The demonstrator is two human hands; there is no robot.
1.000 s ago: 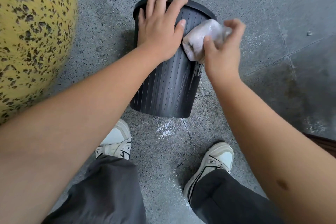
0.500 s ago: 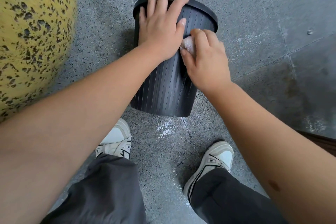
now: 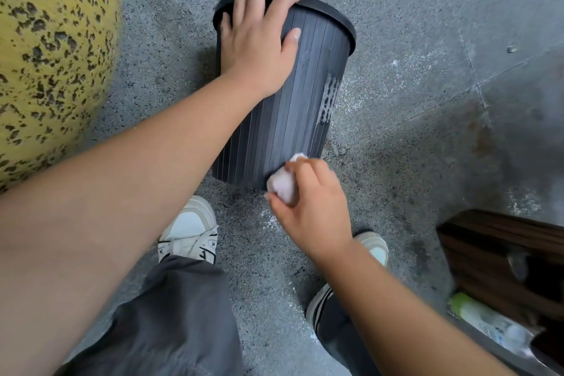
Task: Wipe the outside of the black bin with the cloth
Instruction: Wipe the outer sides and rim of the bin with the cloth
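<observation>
The black ribbed bin stands on the grey floor, tilted toward me. My left hand lies flat over its rim and upper side, fingers curled across the rim. My right hand grips a crumpled white cloth and presses it against the bin's lower near edge. A patch of white residue marks the bin's right side.
A large yellow rounded object with black speckles bulges at the left. A dark wooden piece of furniture stands at the lower right, with a plastic bottle lying by it. My two white shoes stand just before the bin.
My right hand has drawn the cloth down the bin's side from near the rim to the bottom edge. My left hand has stayed on the rim.
</observation>
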